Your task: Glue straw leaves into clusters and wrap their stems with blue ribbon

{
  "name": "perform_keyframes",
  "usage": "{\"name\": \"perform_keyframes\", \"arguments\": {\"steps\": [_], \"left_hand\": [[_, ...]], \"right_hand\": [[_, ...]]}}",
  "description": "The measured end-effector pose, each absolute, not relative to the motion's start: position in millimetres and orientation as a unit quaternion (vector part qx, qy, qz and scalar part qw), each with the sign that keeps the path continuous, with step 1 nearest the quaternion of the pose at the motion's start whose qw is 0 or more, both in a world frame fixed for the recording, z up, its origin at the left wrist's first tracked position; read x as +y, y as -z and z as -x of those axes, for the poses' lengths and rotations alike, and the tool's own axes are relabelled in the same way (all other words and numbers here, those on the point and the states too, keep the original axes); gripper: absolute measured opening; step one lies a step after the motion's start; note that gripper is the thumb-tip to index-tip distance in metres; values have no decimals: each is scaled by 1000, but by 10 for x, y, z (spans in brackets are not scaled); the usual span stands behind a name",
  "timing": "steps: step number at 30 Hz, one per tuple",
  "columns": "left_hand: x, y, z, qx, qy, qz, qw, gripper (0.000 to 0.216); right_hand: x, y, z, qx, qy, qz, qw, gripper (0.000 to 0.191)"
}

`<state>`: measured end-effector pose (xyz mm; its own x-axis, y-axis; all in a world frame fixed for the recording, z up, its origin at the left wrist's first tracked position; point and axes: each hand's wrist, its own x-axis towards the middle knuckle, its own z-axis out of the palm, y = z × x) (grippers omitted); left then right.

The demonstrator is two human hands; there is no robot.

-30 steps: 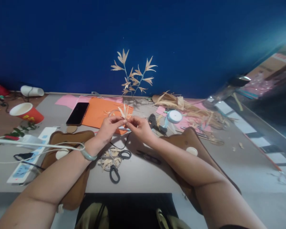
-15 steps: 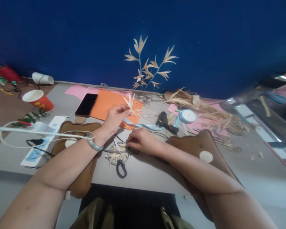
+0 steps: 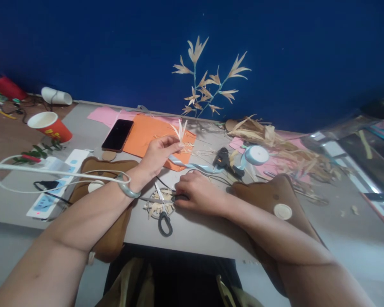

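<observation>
Between the thumb and fingers of my left hand (image 3: 162, 154) is a small pale dried-husk flower (image 3: 180, 131), its pointed petals upward, above an orange sheet (image 3: 141, 135). A light blue ribbon runs from near this hand to a ribbon spool (image 3: 256, 155). My right hand (image 3: 198, 192) is curled low over the table, its fingers closed around one black handle of the scissors (image 3: 165, 224). The scissor blades are spread over a round mat or dish (image 3: 153, 212) strewn with husk scraps; which it is I cannot tell.
A glue gun (image 3: 224, 160) lies beyond my right hand. Husk-flower branches (image 3: 196, 85) stand at the blue wall; dried husks (image 3: 259, 132) are piled right. Brown cushions (image 3: 269, 196) lie by my forearms. Leftward are a phone (image 3: 117, 134), power strip (image 3: 57, 187) and red cup (image 3: 53, 128).
The view has shifted slightly. My right hand has closed further over the scissor handle. The left hand keeps its pinch on the husk flower.
</observation>
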<state>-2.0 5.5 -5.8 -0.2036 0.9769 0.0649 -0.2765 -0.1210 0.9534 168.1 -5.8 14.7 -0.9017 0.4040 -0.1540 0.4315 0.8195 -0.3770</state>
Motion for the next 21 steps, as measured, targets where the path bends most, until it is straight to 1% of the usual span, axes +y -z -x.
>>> {"name": "perform_keyframes", "arguments": {"steps": [3,6,8,11,13,15,17,21], "left_hand": [[55,35,24,451,-635,-385,494,21],[54,8,24,462,-631,-373,499,24],[56,-3,26,471,-626,-369,500,25],[58,-11,30,489,-618,-372,490,26],[57,-17,32,490,-617,-382,482,25],[53,-26,33,483,-623,-386,479,25],[51,-35,37,479,-628,-382,479,26],[65,-27,64,488,-635,-384,460,27]], "right_hand": [[-104,-181,-1685,956,171,-230,59,17],[-138,-154,-1683,955,188,-223,51,15],[-133,-147,-1692,952,217,-213,24,14],[-55,-237,-1745,941,259,-212,-48,13],[33,-372,-1814,933,251,-236,-106,12],[123,-535,-1903,930,220,-264,-133,12],[187,-683,-1998,932,189,-291,-104,12],[159,-807,-2172,932,116,-343,8,12]]}}
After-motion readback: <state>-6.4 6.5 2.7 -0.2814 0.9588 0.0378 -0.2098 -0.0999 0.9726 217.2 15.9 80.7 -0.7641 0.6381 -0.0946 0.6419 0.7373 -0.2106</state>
